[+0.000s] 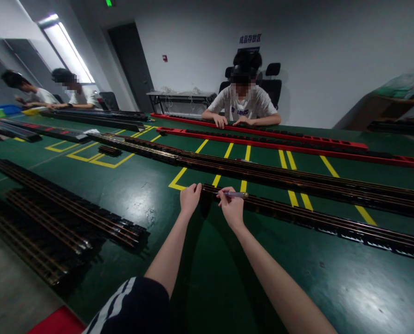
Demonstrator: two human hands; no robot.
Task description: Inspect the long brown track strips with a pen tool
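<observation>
My left hand [190,199] is closed, its fingers pinching the left end of a long black strip with copper-coloured rails [297,213]. Just right of it, my right hand [232,208] grips a slim pen-like tool [237,194], greyish with a gold-coloured end. The tool points left over the strip, near my left fingertips; its tip is too small to make out. Away to the right, the strip runs along the green tabletop [144,278]. Behind it lies a longer black railed bundle [262,172], roughly parallel.
Several black railed strips [74,204] lie at the left. A short black piece [110,150] rests near yellow tape lines [95,162]. Across the table, a person [243,104] touches one of two red strips [297,146]. Two more people [83,95] work at the far left.
</observation>
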